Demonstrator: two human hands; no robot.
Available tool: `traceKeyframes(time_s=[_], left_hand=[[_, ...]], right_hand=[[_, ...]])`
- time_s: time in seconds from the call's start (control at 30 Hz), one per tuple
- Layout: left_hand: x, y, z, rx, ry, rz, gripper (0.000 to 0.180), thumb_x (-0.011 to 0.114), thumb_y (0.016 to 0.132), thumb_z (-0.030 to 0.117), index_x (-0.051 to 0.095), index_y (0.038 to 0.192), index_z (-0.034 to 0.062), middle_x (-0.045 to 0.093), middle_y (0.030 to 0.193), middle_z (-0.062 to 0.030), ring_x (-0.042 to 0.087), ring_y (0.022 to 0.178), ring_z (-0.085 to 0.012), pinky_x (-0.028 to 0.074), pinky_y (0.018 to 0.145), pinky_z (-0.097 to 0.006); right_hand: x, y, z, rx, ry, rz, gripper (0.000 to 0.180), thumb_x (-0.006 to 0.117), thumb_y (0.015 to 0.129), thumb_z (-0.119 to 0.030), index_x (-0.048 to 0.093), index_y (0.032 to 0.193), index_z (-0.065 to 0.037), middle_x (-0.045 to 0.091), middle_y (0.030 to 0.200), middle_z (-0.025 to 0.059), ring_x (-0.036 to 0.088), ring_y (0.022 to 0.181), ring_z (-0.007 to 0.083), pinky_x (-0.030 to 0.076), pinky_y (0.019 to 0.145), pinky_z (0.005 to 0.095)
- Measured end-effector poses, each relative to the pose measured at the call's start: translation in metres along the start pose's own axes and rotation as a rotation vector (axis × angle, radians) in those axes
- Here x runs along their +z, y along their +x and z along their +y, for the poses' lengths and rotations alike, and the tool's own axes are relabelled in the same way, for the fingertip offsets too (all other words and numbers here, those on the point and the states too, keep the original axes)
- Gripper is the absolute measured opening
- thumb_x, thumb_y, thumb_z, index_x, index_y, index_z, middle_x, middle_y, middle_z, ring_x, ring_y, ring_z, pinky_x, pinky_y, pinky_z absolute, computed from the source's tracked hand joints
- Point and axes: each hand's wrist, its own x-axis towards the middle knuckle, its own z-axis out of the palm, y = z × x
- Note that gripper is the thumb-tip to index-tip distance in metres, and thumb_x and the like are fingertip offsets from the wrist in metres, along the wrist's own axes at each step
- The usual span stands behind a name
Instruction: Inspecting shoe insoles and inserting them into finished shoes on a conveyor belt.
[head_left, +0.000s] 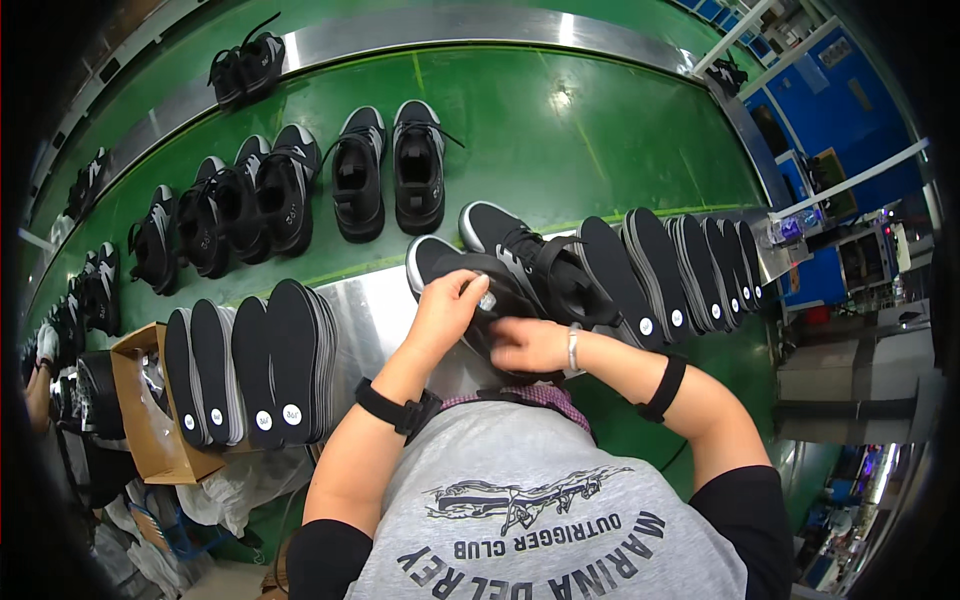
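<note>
A black sneaker (428,258) with a light grey toe lies in front of me, toe pointing away, partly hidden by my hands. My left hand (447,308) pinches the sneaker around its opening, thumb and fingers closed. A small pale spot shows beside the fingertips; its kind is unclear. My right hand (532,346) is at the heel end of the same sneaker, fingers smeared by motion, so its grip does not show. Just right of it lies a second black sneaker (500,232) with laces, touching the right-hand row of black insoles (612,270).
More insole stacks (290,350) with round white stickers stand at the left, beside an open cardboard box (165,460). Beyond them, several black sneakers (285,190) line the green belt (560,130). A metal rail (420,35) borders its far side. Another person's gloved hand (46,342) shows at far left.
</note>
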Motion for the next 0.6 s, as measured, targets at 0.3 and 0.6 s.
traceKeyframes(time_s=[0.3, 0.6], left_hand=[[-0.005, -0.003, 0.008, -0.093, -0.093, -0.129, 0.029, 0.050, 0.082, 0.024, 0.058, 0.091, -0.0025, 0.059, 0.072, -0.0056, 0.053, 0.064, -0.0112, 0.043, 0.060, -0.025], [-0.006, 0.003, 0.004, -0.167, -0.202, -0.148, 0.027, 0.050, 0.082, 0.023, 0.059, 0.089, -0.0018, 0.059, 0.069, -0.0048, 0.052, 0.061, -0.0108, 0.042, 0.057, -0.024]], right_hand=[[0.012, 0.015, 0.006, 0.185, 0.856, 0.429, 0.022, 0.059, 0.079, -0.024, 0.057, 0.081, -0.002, 0.059, 0.070, 0.0042, 0.054, 0.059, 0.0096, 0.042, 0.049, 0.0220], [0.010, 0.000, -0.007, 0.139, 0.837, 0.405, 0.017, 0.055, 0.082, -0.016, 0.055, 0.081, 0.000, 0.056, 0.067, 0.0049, 0.053, 0.054, 0.0101, 0.044, 0.053, 0.0213]])
